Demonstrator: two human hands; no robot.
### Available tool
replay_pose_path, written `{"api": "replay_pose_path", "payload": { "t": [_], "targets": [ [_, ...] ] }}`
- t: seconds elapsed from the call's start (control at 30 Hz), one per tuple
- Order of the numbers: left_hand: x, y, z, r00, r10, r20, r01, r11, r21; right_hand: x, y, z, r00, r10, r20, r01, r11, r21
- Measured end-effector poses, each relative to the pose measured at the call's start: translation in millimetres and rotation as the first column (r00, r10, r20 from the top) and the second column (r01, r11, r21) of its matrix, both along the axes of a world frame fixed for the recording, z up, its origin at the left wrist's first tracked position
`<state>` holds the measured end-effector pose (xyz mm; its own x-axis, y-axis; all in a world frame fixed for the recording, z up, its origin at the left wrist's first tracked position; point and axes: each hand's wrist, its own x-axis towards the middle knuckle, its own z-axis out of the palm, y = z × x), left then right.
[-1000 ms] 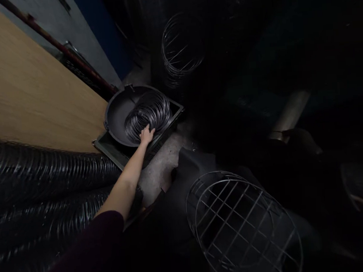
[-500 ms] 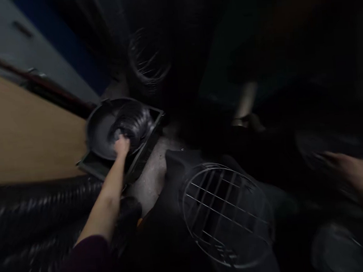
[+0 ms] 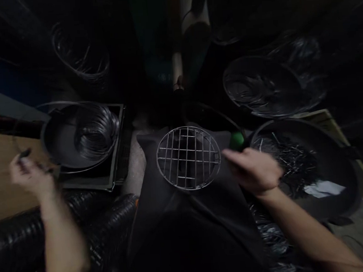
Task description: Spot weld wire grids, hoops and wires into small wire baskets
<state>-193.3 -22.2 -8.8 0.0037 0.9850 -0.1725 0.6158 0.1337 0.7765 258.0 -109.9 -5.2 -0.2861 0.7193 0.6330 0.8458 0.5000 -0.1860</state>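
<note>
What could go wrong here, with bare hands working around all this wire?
The bare right hand is right beside the black basin of cut wire pieces, whose ends could scratch skin. The round wire rack sits unsecured on dark cloth and might slide off. The dim light could also make loose wire hard to see.

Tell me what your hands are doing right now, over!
Left hand pinching dark wire piece, blurred. Right hand beside green handle. Round wire rack on lap. Black basin of wire bits beyond right hand.
</note>
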Motion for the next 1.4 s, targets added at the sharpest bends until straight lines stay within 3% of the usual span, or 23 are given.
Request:
{"api": "replay_pose_path", "payload": {
  "t": [0.1, 0.17, 0.33, 0.4, 0.43, 0.5, 0.53, 0.57, 0.63, 0.7, 0.93, 1.1, 1.2, 1.4],
  "targets": [
    [49.0, 13.8, -9.3, 0.996, -0.003, 0.090, -0.001, 0.999, 0.051, -55.1, -26.4, -13.6, 0.946, 0.322, 0.019, -0.322, 0.946, -0.020],
    [78.5, 25.5, -24.8, 0.984, -0.044, 0.172, 0.026, 0.994, 0.101, -75.3, -33.6, -25.4, 0.934, 0.356, 0.026, -0.355, 0.934, -0.027],
    [129.3, 48.7, -75.2, 0.918, -0.225, 0.327, 0.180, 0.970, 0.164, -67.0, -59.2, -42.7, 0.973, 0.228, -0.042, -0.232, 0.964, -0.128],
    [146.2, 58.1, -91.4, 0.883, -0.345, 0.320, 0.323, 0.939, 0.122, -50.5, -70.1, -45.2, 0.988, 0.001, -0.153, -0.027, 0.985, -0.169],
    [153.4, 62.1, -97.0, 0.862, -0.400, 0.310, 0.389, 0.916, 0.101, -41.8, -73.5, -46.8, 0.959, -0.170, -0.227, 0.117, 0.967, -0.227],
    [163.2, 67.6, -102.8, 0.824, -0.480, 0.300, 0.482, 0.873, 0.073, -26.1, -75.1, -52.2, 0.799, -0.501, -0.333, 0.335, 0.830, -0.445],
    [165.5, 68.9, -103.4, 0.808, -0.506, 0.302, 0.513, 0.856, 0.063, -20.1, -73.6, -56.1, 0.708, -0.615, -0.348, 0.363, 0.739, -0.567],
    [166.2, 69.5, -102.9, 0.794, -0.525, 0.307, 0.537, 0.842, 0.051, -15.7, -71.0, -60.7, 0.642, -0.683, -0.347, 0.336, 0.658, -0.674],
    [164.2, 70.1, -100.2, 0.772, -0.549, 0.321, 0.573, 0.819, 0.023, -11.6, -64.1, -70.5, 0.591, -0.733, -0.338, 0.218, 0.548, -0.808],
    [160.9, 71.2, -97.7, 0.760, -0.563, 0.325, 0.596, 0.803, -0.002, -12.5, -57.3, -78.9, 0.583, -0.736, -0.345, 0.135, 0.506, -0.852],
    [160.1, 80.2, -97.0, 0.745, -0.638, 0.194, 0.651, 0.759, -0.001, -24.3, -49.3, -87.4, 0.568, -0.701, -0.431, 0.052, 0.554, -0.831],
    [161.8, 73.8, -103.4, 0.741, -0.670, 0.045, 0.666, 0.742, 0.077, -27.7, -52.4, -93.8, 0.568, -0.716, -0.406, 0.098, 0.548, -0.831],
    [164.4, 64.4, -118.7, 0.804, -0.593, 0.048, 0.578, 0.798, 0.173, -27.3, -51.6, -104.1, 0.611, -0.709, -0.351, 0.142, 0.535, -0.833],
    [172.7, 45.5, -141.0, 0.891, -0.431, 0.140, 0.389, 0.886, 0.252, -33.8, -68.0, -117.3, 0.590, -0.740, -0.322, 0.369, 0.602, -0.708]
  ]
}}
